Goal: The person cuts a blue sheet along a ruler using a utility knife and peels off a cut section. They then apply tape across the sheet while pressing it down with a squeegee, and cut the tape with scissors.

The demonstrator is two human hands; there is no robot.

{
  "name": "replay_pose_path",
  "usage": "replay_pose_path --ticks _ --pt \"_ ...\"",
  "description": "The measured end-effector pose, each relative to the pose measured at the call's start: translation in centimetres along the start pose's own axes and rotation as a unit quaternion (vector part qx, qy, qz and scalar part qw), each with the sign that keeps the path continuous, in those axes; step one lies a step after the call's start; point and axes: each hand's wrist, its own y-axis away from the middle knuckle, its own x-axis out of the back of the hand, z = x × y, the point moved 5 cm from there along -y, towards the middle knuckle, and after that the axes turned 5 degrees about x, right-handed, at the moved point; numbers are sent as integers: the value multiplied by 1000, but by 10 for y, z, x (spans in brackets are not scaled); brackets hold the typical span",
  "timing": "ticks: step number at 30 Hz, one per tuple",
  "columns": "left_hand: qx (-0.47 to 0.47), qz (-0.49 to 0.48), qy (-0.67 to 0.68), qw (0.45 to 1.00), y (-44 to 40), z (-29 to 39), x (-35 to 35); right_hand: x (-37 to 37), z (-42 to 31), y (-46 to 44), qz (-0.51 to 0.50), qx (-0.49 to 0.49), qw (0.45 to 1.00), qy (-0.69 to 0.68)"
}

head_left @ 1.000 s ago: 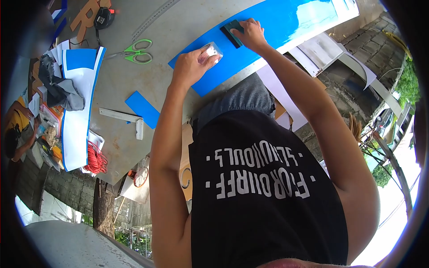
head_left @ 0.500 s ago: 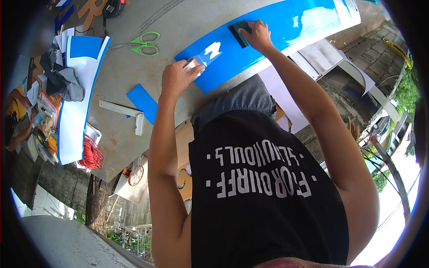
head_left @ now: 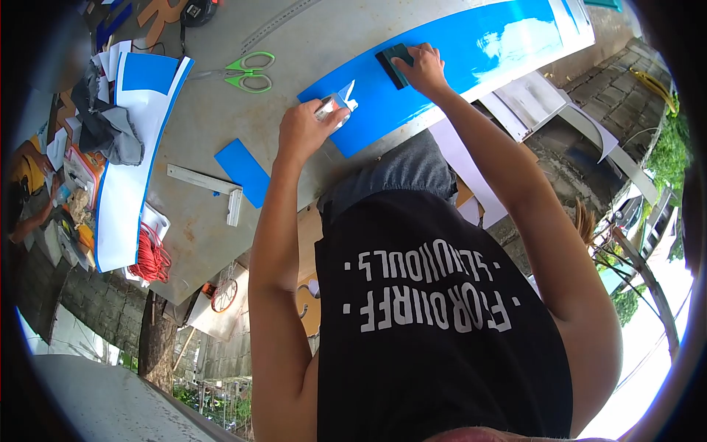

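A long curved strip of glossy blue film with white edges (head_left: 456, 59) lies across the table. My right hand (head_left: 423, 70) is closed on a dark green squeegee (head_left: 392, 68), whose long edge rests on the blue surface. At the strip's near-left end, my left hand (head_left: 305, 129) grips a small white-and-clear thing with red marks (head_left: 328, 110). The fingers partly cover it, so its kind does not show. Close to my left forearm lies a small blue rectangle (head_left: 244, 172), partly beside a metal try square (head_left: 199, 179).
Green-handled scissors (head_left: 250, 71) and a steel ruler (head_left: 276, 26) lie on the grey table (head_left: 184, 132). At left are a white-and-blue curved strip (head_left: 129, 184), grey cloth (head_left: 114, 132), red cord (head_left: 152, 254) and a tape measure (head_left: 197, 10). A person's arm (head_left: 33, 221) shows at far left.
My right hand and the squeegee have shifted slightly nearer to me on the blue strip. My left hand sits slightly further right in view. The whole view has also moved a little.
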Motion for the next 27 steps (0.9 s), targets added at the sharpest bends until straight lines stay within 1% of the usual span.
replay_pose_path --ticks 5,9,11,15,17,21,23,27 --pt "13 -27 -26 999 1 1 1 -7 -14 5 -4 2 1000 6" --pt "-3 -18 -25 1000 0 1 -1 -11 -29 12 -18 -2 1000 -3" --pt "-25 -7 9 1000 -1 0 -3 -13 -33 12 -12 1 1000 -12" --pt "-10 -23 -25 999 -1 -1 -5 -18 -37 17 0 3 1000 -27" --pt "1 -27 -6 1000 -4 -3 -6 -19 -39 18 -3 -2 999 -32" --pt "8 -31 -12 999 -6 0 -6 -17 -43 20 -9 -9 999 -49" --pt "3 -26 15 1000 -4 1 -5 -15 -45 20 -10 -8 998 -59" --pt "-6 -18 13 1000 -5 4 -2 -16 -45 20 -13 -14 997 -69"
